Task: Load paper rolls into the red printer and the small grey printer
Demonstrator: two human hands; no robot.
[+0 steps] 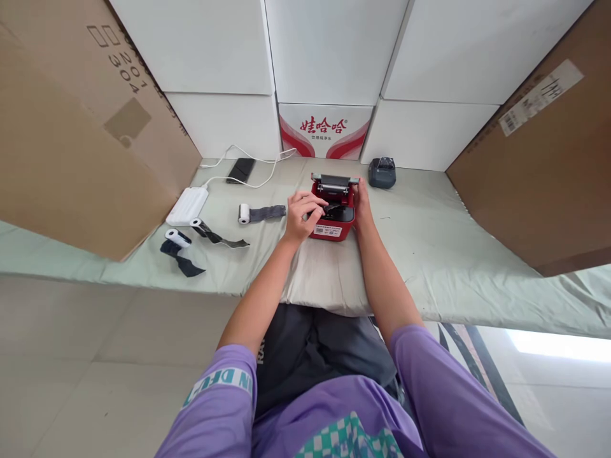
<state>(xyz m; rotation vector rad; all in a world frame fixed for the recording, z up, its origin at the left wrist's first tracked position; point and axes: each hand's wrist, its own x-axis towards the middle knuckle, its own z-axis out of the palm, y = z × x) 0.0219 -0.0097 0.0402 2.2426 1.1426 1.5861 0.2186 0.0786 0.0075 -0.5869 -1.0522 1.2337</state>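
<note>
A small red and black thermal printer point(333, 230) stands on the cloth-covered surface in front of me, its lid point(335, 181) raised toward the back. My left hand point(304, 215) reaches over the printer's left side. Its thumb and fingers come together at the opening, beside a dark strip point(334, 206) there; what lies between the fingertips is too small to make out. Along the printer's right wall, my right hand point(361, 200) grips the body, with some of its fingers hidden behind it. A white label is on the printer's front.
Left of the printer lie three small paper rolls with dark tails, among them one roll point(244, 214) nearest it. A white power bank point(188, 206), a cable and a black phone point(240, 170) lie farther left. A dark device point(382, 173) stands right. Cartons point(539, 159) flank both sides.
</note>
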